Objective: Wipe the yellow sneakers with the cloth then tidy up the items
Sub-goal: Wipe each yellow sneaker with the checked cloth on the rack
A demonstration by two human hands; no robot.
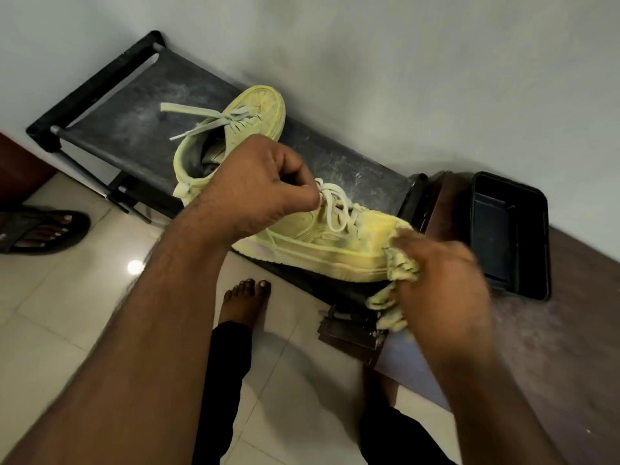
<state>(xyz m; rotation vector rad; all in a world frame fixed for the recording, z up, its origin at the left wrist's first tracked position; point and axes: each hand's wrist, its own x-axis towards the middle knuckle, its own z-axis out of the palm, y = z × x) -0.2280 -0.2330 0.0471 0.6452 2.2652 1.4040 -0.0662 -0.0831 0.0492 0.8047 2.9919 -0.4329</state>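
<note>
Head view, near to far. No brand, label or writing can be read on any item.

Nearest: one bare foot (pixel 246 302) on the pale tiled floor (pixel 67 313), with a dark trouser leg below it.

Hands, two. The left hand (pixel 265 186) has its fingers curled, pinching the white laces at the collar of the near sneaker (pixel 318 245) and holding the shoe up, sole side toward the viewer. The right hand (pixel 443 283), blurred by motion, grips a crumpled yellow cloth (pixel 396 286) and presses it against the toe of that sneaker.

Sneakers, two, both yellow. The far sneaker (pixel 235 129) rests on the black rack (pixel 117 122), toe toward the wall, laces loose and spread over the rack's dusty top surface.

Cloth, one, bunched in the right hand, hanging partly below the near sneaker's toe.

Right of the rack: one dark wooden surface (pixel 536 347), bearing one black rectangular tray (pixel 510 233), near the wall.

Left edge: a second person's foot in one dark sandal (pixel 40 231) on the tiles.

Farthest: a plain pale wall (pixel 369 62) behind the rack.
</note>
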